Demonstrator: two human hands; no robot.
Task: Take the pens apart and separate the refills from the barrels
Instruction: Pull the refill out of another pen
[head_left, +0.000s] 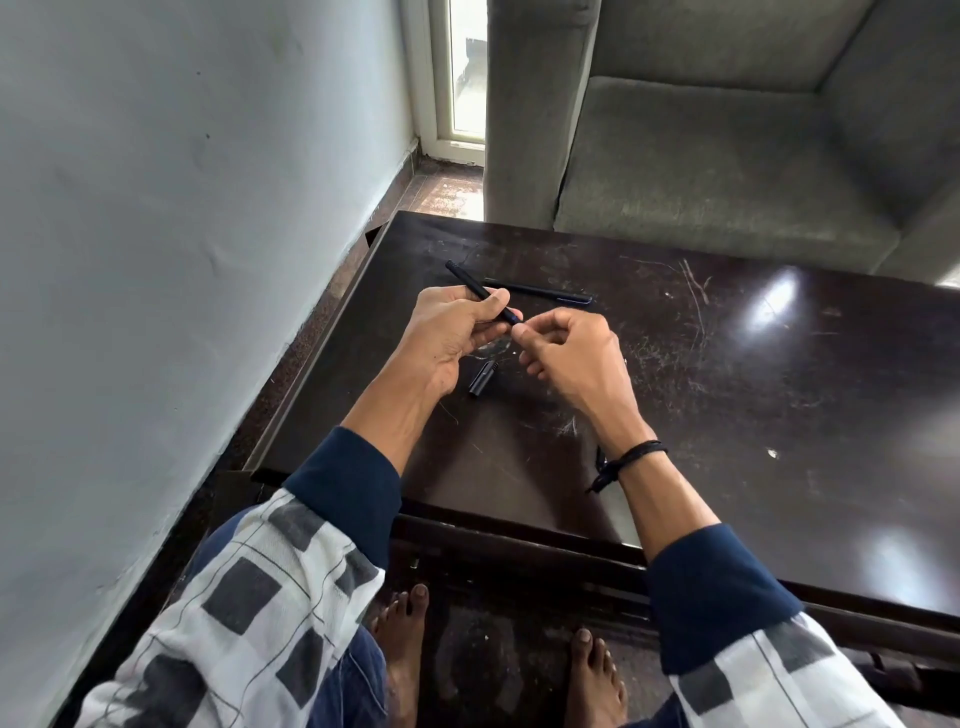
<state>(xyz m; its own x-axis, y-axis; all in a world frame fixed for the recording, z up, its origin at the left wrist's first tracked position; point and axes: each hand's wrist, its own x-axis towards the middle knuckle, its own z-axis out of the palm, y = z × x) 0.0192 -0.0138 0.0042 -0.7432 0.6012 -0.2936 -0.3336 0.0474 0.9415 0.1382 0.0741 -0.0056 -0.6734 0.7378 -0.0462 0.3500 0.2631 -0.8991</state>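
Observation:
My left hand (451, 332) grips a black pen barrel (467, 283) above the dark table (727, 405), its far end pointing up and left. The pen's near end (511, 315) shows a blue section, and the fingertips of my right hand (569, 353) pinch at that tip. A black pen cap (481, 378) lies on the table below and between my hands. A second whole dark pen (540, 291) lies flat on the table just beyond my hands.
The scratched table's left edge (311, 353) runs close to a pale wall (182, 260). A grey sofa (727, 156) stands behind the table. My bare feet (400, 639) are on the floor under its front edge.

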